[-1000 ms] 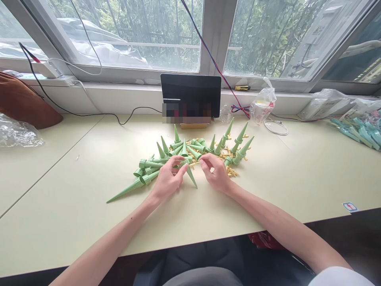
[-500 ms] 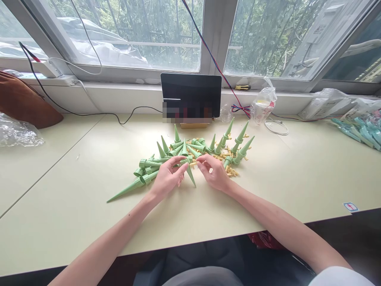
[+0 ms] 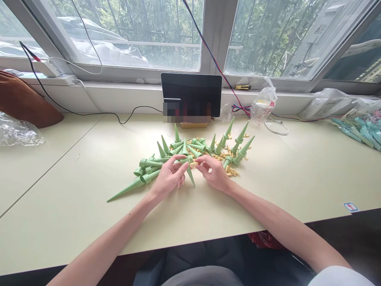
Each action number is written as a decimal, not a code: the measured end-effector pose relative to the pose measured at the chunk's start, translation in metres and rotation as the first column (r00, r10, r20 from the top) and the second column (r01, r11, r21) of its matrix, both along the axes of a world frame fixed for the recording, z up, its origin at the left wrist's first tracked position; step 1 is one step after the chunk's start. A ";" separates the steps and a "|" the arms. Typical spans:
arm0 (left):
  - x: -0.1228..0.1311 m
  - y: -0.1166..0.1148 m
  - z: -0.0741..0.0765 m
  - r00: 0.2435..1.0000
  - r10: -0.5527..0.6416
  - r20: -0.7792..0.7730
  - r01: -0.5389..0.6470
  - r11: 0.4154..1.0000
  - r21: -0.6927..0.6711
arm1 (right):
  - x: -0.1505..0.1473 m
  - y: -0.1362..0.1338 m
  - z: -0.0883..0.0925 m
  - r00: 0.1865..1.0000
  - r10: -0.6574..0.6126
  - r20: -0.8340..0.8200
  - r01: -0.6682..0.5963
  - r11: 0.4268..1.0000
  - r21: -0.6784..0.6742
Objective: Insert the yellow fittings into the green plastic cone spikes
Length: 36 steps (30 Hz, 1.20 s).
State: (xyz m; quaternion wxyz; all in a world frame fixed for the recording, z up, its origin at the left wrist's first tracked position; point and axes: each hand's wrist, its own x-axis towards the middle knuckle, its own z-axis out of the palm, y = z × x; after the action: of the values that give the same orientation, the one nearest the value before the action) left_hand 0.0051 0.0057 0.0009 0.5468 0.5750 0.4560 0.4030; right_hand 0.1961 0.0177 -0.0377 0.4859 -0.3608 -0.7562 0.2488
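Note:
Between thumb and fingers my left hand (image 3: 170,174) grips a green plastic spike (image 3: 191,176), its collar up and its point slanting down toward me. My right hand (image 3: 213,173) pinches a small yellow peg (image 3: 193,163) against the side of that collar. How deep the peg sits there I cannot tell. Several loose green spikes (image 3: 150,163) lie heaped beyond and left of my left hand, one long one (image 3: 126,191) pointing toward the near left. Beyond my right hand, green spikes with yellow pegs (image 3: 240,150) stand among scattered yellow pegs (image 3: 231,171).
A dark tablet (image 3: 191,93) on a small stand is at the back, by the window. A plastic bag (image 3: 263,104) and a coiled white cable (image 3: 276,128) lie right of it. At the far left sits a brown bag (image 3: 28,101); bagged teal pieces (image 3: 361,129) lie far right.
My right hand has shifted slightly left, bringing the yellow peg closer against the spike's collar. The held spike's tip has swung a touch left. Everything else stays as it was.

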 end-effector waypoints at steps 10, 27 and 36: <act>0.000 0.000 -0.005 1.000 -0.014 -0.022 0.015 1.000 0.028 | 0.000 0.001 0.000 0.999 -0.020 0.040 0.018 0.998 0.057; -0.001 -0.001 -0.003 0.996 -0.022 -0.081 0.026 0.999 0.047 | 0.000 0.001 -0.003 0.998 -0.018 0.064 0.016 0.999 0.038; -0.004 0.001 -0.006 0.979 0.002 -0.203 0.019 0.994 0.104 | 0.001 0.000 -0.002 0.998 -0.005 0.063 0.003 0.999 0.037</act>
State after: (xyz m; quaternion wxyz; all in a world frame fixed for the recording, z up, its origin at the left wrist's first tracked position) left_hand 0.0009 0.0065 -0.0050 0.4680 0.6432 0.4850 0.3635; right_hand 0.1969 0.0180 -0.0394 0.4690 -0.3607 -0.7749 0.2224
